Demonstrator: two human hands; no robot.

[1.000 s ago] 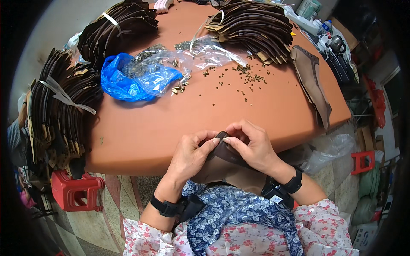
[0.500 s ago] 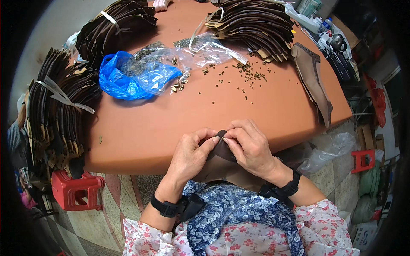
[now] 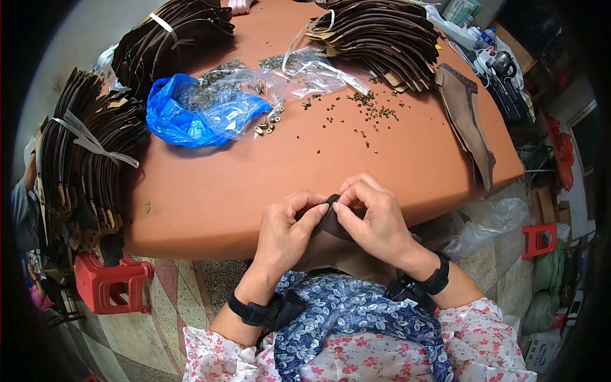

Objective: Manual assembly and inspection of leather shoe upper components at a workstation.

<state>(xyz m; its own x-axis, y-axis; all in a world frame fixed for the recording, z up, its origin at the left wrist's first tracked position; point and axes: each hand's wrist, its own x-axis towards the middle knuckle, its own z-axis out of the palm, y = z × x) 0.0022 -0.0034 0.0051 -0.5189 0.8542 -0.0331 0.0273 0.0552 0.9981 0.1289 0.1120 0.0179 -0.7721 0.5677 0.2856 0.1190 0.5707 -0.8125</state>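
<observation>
At the near edge of the table, my left hand (image 3: 285, 228) and my right hand (image 3: 375, 219) pinch the top edge of a brown leather piece (image 3: 328, 251). Its raised tip is darker, and both thumbs and forefingers meet there. The lower part hangs over my lap, against a blue leaf-patterned apron (image 3: 356, 312). Whether a small fitting sits between my fingertips cannot be made out. Beyond my hands, many tiny brass-coloured metal fittings (image 3: 380, 113) lie scattered. A similar brown piece (image 3: 468, 124) lies at the table's right edge.
The orange-brown table (image 3: 223, 191) carries tied stacks of dark leather pieces at the left (image 3: 89, 159), back left (image 3: 172, 44) and back right (image 3: 375, 41). A blue plastic bag (image 3: 172, 121) lies beside clear bags. Red stools (image 3: 114, 283) stand on the floor at both sides.
Both hands keep their pinch on the leather piece at nearly the same spot. My right fingers have shifted very slightly; nothing has been let go.
</observation>
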